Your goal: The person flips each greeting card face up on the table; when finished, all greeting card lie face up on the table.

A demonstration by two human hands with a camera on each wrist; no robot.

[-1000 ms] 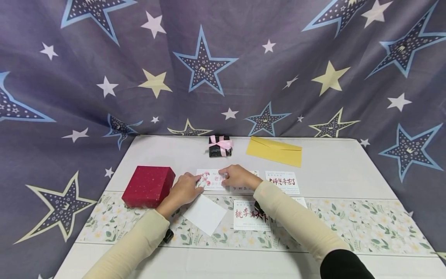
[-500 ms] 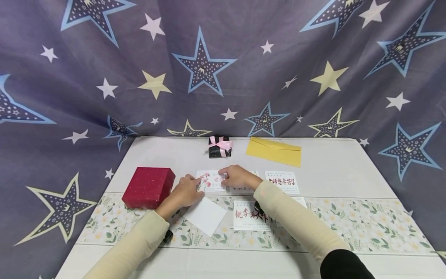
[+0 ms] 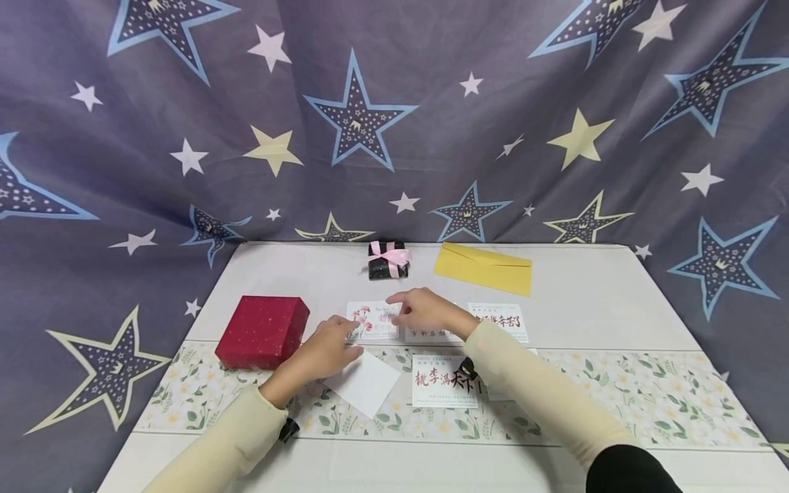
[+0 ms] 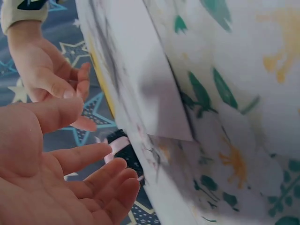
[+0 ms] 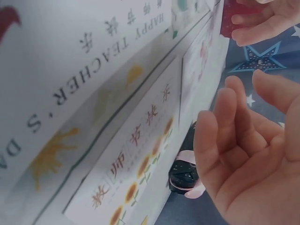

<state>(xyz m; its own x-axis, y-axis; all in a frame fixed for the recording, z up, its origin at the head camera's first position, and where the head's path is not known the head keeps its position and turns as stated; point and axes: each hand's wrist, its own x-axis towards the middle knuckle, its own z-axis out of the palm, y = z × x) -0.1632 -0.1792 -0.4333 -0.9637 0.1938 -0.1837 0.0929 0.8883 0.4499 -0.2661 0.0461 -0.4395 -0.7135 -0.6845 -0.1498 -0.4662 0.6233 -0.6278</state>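
A white card with pink flowers (image 3: 368,329) lies flat between my two hands in the head view. My left hand (image 3: 325,348) hovers at its left edge, over the corner of a blank white square card (image 3: 365,387). Over the card's right edge is my right hand (image 3: 425,308), partly covering a sunflower card (image 5: 136,150) beside it. In both wrist views the fingers are loosely bent, with nothing in them. The left wrist view shows my left palm (image 4: 70,173) beside the blank card's edge.
A red box (image 3: 264,330) stands at the left. At the back are a black parcel with a pink bow (image 3: 389,260) and a yellow envelope (image 3: 483,267). Red-lettered cards lie at the right (image 3: 502,320) and front (image 3: 440,394); another is partly under my right forearm.
My left hand has drawn back toward me from the flower card, and its fingers have come away. My right hand has shifted slightly right. The cards stay about where they were.
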